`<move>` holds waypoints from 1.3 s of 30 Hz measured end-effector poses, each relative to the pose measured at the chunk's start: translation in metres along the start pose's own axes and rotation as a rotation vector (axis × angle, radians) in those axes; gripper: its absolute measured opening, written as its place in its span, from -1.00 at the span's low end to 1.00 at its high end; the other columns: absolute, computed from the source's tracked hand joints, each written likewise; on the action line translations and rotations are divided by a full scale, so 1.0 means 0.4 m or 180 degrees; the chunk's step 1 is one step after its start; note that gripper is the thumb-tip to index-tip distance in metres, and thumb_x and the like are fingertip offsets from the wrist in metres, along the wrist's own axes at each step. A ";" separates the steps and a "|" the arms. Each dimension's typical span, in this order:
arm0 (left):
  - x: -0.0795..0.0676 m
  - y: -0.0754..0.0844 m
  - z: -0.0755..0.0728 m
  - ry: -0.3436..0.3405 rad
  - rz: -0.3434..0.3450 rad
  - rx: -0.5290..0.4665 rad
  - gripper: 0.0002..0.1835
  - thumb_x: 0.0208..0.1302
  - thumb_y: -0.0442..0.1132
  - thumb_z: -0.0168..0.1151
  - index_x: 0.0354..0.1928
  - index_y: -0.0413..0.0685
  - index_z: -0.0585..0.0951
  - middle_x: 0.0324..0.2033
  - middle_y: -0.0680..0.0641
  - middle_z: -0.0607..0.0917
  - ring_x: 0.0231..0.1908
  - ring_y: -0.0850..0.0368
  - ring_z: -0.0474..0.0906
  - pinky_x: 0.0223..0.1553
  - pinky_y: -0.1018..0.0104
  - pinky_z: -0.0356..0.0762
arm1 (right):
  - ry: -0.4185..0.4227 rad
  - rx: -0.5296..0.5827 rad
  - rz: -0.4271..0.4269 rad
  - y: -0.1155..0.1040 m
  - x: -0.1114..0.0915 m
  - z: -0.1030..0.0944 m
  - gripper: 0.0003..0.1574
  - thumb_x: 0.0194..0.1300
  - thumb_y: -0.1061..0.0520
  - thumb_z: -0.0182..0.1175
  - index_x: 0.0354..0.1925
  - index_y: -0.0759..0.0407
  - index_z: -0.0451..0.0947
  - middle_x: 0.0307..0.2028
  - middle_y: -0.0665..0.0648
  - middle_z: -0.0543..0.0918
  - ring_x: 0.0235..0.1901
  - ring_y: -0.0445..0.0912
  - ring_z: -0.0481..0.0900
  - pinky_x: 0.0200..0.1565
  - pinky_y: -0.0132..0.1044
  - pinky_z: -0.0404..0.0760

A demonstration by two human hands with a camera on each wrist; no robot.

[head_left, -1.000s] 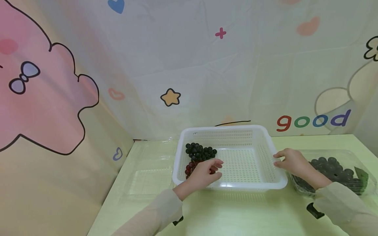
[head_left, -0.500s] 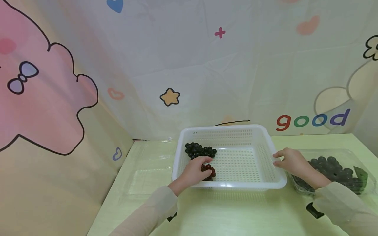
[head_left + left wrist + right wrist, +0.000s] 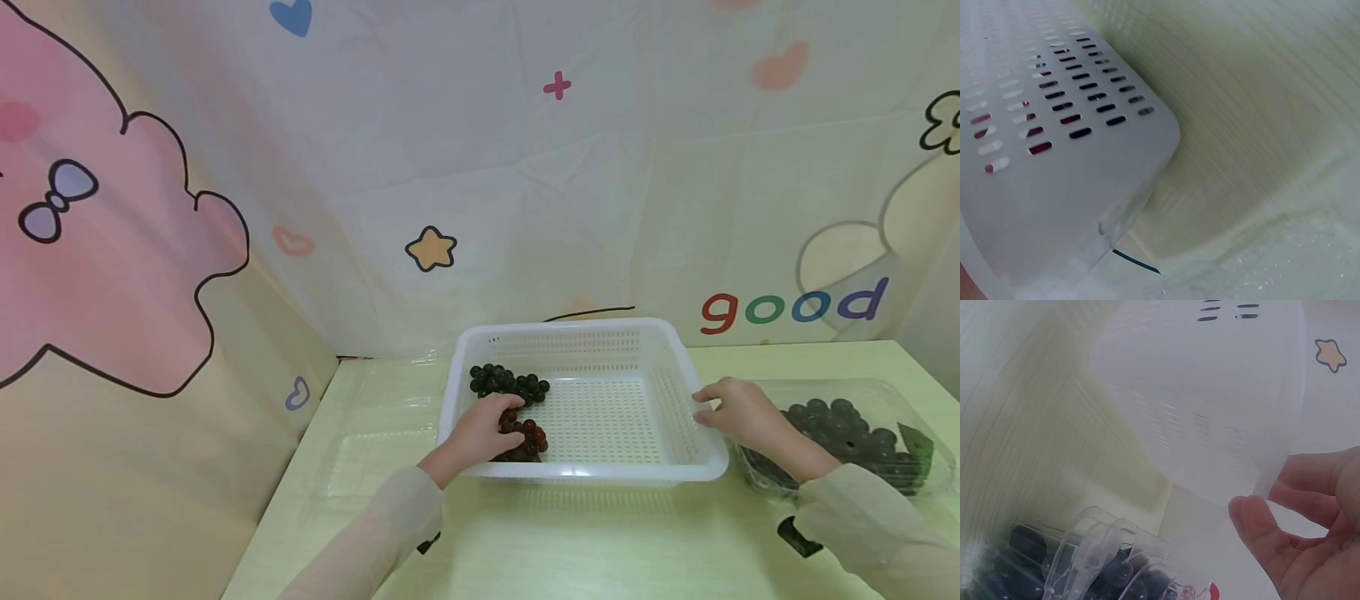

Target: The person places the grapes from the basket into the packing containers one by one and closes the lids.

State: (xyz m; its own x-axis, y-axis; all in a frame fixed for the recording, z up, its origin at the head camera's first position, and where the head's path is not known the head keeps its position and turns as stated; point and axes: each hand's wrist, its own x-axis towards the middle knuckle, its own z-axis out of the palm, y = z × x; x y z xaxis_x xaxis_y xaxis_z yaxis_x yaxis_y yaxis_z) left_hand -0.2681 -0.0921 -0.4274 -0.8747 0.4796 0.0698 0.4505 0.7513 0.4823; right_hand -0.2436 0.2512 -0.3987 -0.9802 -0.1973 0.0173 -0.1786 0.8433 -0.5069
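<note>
A white slotted plastic basket [image 3: 611, 473] stands on the table. Inside it on the left lie a bunch of dark grapes [image 3: 498, 380] and, nearer the front, a bunch of red grapes [image 3: 531, 438]. My left hand [image 3: 474, 433] reaches over the front left rim, thumb and fingers curved round the red bunch, hiding its left part. In the left wrist view, bits of red and dark fruit show through the slots. My right hand [image 3: 744, 417] pinches the basket's right rim, with the thumb [image 3: 1254, 519] on the outer side in the right wrist view.
A clear plastic clamshell box [image 3: 885, 387] of dark grapes with a green leaf sits at the right, under my right forearm. On the left lies a flat clear plastic piece [image 3: 382, 454]. A printed curtain [image 3: 525, 208] hangs behind the table [image 3: 570, 542].
My left hand has come down onto the red grapes and then shifted slightly left, uncovering more of them. The right hand has stayed on the basket's rim, and the basket has not moved.
</note>
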 end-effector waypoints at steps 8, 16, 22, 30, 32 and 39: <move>0.008 -0.023 0.000 -0.0163 -0.0054 0.0201 -0.48 0.08 -0.14 0.22 0.13 -0.03 0.39 0.09 -0.07 0.43 0.08 0.06 0.36 0.05 0.19 0.37 | 0.0002 0.0006 0.0007 0.003 -0.002 0.002 -0.58 0.00 0.26 0.24 -0.19 0.57 0.49 -0.24 0.52 0.50 -0.38 0.12 0.55 -0.45 -0.18 0.58; 0.024 -0.028 0.005 -0.0352 0.0048 0.0629 -0.43 0.07 -0.10 0.24 0.16 0.01 0.36 0.13 -0.03 0.41 0.15 0.03 0.30 0.16 0.15 0.26 | -0.0002 0.0010 0.0021 0.004 -0.002 0.003 -0.58 0.01 0.26 0.23 -0.18 0.57 0.49 -0.25 0.51 0.49 -0.40 0.09 0.54 -0.46 -0.19 0.58; 0.029 -0.030 0.011 -0.0448 0.0129 0.0904 -0.37 0.03 -0.05 0.27 0.19 0.02 0.34 0.16 -0.01 0.40 0.18 0.03 0.27 0.21 0.15 0.18 | -0.0030 0.0030 0.0046 0.003 -0.002 0.001 -0.57 0.02 0.26 0.22 -0.17 0.58 0.48 -0.23 0.52 0.48 -0.40 0.09 0.55 -0.46 -0.18 0.58; 0.030 -0.027 0.016 -0.0530 0.0114 0.0999 -0.30 0.01 0.04 0.26 0.22 0.04 0.29 0.19 -0.01 0.36 0.19 0.03 0.26 0.17 0.13 0.23 | -0.0041 0.0028 0.0053 0.001 -0.002 0.000 -0.57 0.03 0.26 0.22 -0.16 0.57 0.48 -0.24 0.52 0.47 -0.41 0.08 0.57 -0.46 -0.18 0.59; 0.030 -0.028 0.017 -0.0563 0.0100 0.0999 -0.29 0.02 0.05 0.25 0.23 0.05 0.28 0.21 0.00 0.35 0.20 0.03 0.25 0.17 0.13 0.23 | -0.0039 0.0025 0.0049 0.001 -0.002 0.000 -0.57 0.03 0.26 0.22 -0.16 0.57 0.48 -0.24 0.52 0.47 -0.41 0.09 0.57 -0.46 -0.18 0.59; 0.037 -0.036 0.029 -0.0740 0.0124 0.1212 -0.24 -0.01 0.12 0.25 0.25 0.08 0.26 0.26 -0.01 0.27 0.23 0.01 0.20 0.16 0.06 0.25 | -0.0041 0.0033 0.0054 0.002 -0.001 0.001 -0.57 0.02 0.26 0.22 -0.17 0.58 0.48 -0.24 0.51 0.47 -0.41 0.08 0.55 -0.45 -0.17 0.59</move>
State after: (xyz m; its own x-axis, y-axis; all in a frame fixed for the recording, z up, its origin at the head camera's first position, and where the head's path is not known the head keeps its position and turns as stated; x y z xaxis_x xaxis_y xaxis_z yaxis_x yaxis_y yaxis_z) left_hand -0.2855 -0.0905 -0.4434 -0.8119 0.5673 -0.1375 0.5541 0.8231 0.1244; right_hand -0.2432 0.2518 -0.3995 -0.9819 -0.1894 -0.0025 -0.1610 0.8414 -0.5159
